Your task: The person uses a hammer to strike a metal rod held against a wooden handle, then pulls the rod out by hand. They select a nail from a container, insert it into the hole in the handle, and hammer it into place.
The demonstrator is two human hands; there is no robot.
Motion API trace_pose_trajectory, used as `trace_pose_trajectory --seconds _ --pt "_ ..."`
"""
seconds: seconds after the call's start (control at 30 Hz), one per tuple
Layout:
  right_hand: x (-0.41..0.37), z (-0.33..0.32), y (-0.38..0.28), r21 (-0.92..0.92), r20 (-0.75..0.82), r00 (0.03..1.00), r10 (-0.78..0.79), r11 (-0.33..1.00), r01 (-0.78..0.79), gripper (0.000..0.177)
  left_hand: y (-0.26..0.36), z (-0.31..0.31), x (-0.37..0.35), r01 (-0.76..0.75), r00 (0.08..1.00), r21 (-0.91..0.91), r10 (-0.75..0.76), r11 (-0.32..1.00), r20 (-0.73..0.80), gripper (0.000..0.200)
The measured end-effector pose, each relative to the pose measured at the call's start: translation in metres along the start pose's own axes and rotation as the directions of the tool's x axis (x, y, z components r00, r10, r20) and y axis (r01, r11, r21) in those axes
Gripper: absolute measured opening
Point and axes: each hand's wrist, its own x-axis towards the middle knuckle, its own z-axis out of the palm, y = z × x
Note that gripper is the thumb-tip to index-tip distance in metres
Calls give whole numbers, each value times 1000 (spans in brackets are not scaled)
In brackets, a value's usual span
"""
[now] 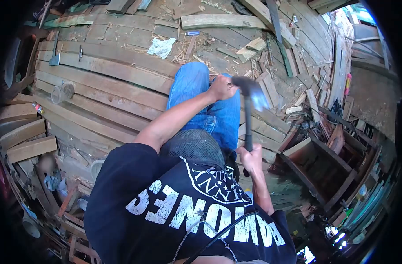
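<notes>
Two hands on one hammer (248, 119). Right hand (250, 157) wraps the low end of the handle, fingers curled tight around it. Left hand (221, 88) sits at the top of the tool, fist closed on the back of the steel head, so the head juts out just beyond that grip, away from the body. Hammer hangs over the jeans (187, 81), handle running from the upper grip straight down to the lower one. Judgement on progress: tool is picked up and under control of both hands, but the hold looks more like checking or adjusting the head than striking; no nail or workpiece shows under the face, and nothing touches it. Wooden frame (317, 165) stands on the outer side of the lower grip, apart from it. Loose planks (104, 75) lie out past the upper grip on the left-hand side, and a white rag (161, 46) lies well beyond them. Any driving or prying appears not yet begun; cannot tell which piece it concerns.
</notes>
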Motion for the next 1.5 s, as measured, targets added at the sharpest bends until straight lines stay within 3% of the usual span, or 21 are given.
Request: trace_pose_trajectory --seconds 0.07,0.1,0.13,0.2,0.27,0.33,0.37,0.47,0.5,0.6,0.63,0.87,0.93,0.97,1.07,1.1,1.27,1.37,1.5 --pt "4 2 10 -97 -3 997 -71 993 70 18 13 -1 3 -159 982 -200 133 967 -135 19" --pt "3 0 9 -166 4 990 -143 976 142 18 11 1 5 -134 984 -229 103 964 -143 22" --pt "1 -1 -1 -162 5 990 -143 977 142 18 6 0 5 -132 985 -227 102 965 -140 22" --pt "-11 -4 -17 -33 -57 993 -99 995 97 18 -5 0 -4 33 999 -1 -33 999 40 24" --pt "-7 -3 -4 -1 -49 984 -169 986 169 19 -16 7 -8 21 1000 6 -21 1000 3 24" --pt "2 1 7 29 -12 999 -38 999 38 14 -19 9 -4 -45 998 13 45 999 -53 20" --pt "7 1 11 -51 20 999 26 998 -25 15 -20 12 -2 -101 992 -155 86 983 -97 15" --pt "0 -1 2 -168 -9 1000 -23 985 21 18 -13 3 3 -75 996 -197 64 978 -60 11" --pt "-6 -4 -1 -106 -31 999 -43 994 39 19 -15 9 2 -53 992 -151 35 987 -120 16" --pt "-14 -11 -9 55 -71 996 -47 997 51 21 -17 12 -4 -34 995 -42 30 999 -91 22" --pt "-15 -16 -13 36 -79 995 -55 998 58 20 -12 12 -1 -31 994 -126 17 992 -106 35" --pt "-18 -27 7 -7 -169 978 -122 992 122 16 -4 -8 2 35 999 -18 -35 999 -2 33" --pt "-20 -27 16 41 -168 983 -74 996 82 15 4 -13 2 -60 998 -143 59 988 -5 31" --pt "-22 -27 18 110 -155 988 -12 993 29 14 6 -21 0 -15 996 -100 24 995 86 26" --pt "-29 -29 21 194 -145 986 86 979 -57 13 -3 -27 -3 -44 997 -111 51 993 53 28" --pt "-29 -29 23 202 -147 981 126 975 -95 13 -1 -34 -5 48 992 -130 -31 990 126 39" --pt "-33 -31 38 365 -179 967 179 925 -104 16 -23 -42 -24 102 969 36 -108 994 221 53" --pt "-35 -37 44 391 -193 956 219 911 -130 16 -30 -40 -26 59 984 46 -65 997 169 51" --pt "-36 -42 61 378 -248 942 224 918 -119 19 -5 -43 -16 112 983 20 -113 994 145 48"
